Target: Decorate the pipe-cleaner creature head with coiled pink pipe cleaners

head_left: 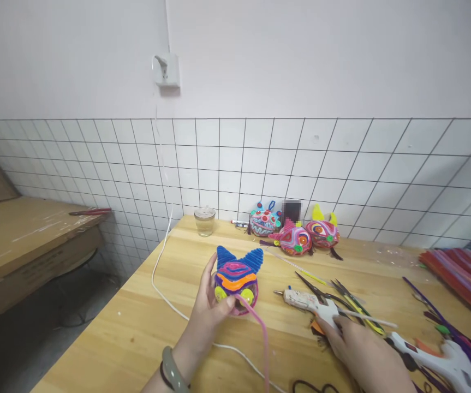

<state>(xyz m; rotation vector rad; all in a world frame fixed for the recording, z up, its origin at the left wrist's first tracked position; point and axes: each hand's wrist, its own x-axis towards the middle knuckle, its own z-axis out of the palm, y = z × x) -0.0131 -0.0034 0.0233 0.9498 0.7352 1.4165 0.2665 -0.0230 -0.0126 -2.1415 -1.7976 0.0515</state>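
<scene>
My left hand (214,305) is closed around a round craft animal head (237,278) with blue pipe-cleaner ears, orange and purple bands and yellow button-like discs. Its thumb presses on the front, where a pink pipe cleaner (264,338) begins and trails down toward me. On the right, my right hand (352,341) grips a white hot glue gun (306,301), whose nozzle points left toward the head but stays apart from it. Part of the gun's handle is hidden by the fingers. Scissors (311,284) lie just behind the gun.
Several finished craft heads (294,239) stand along the tiled wall beside a glass of liquid (204,222). Yellow-handled cutters (356,305), a second glue gun (443,357) and pipe-cleaner bundles (464,278) occupy the right. A white cord (165,297) crosses the table's left side.
</scene>
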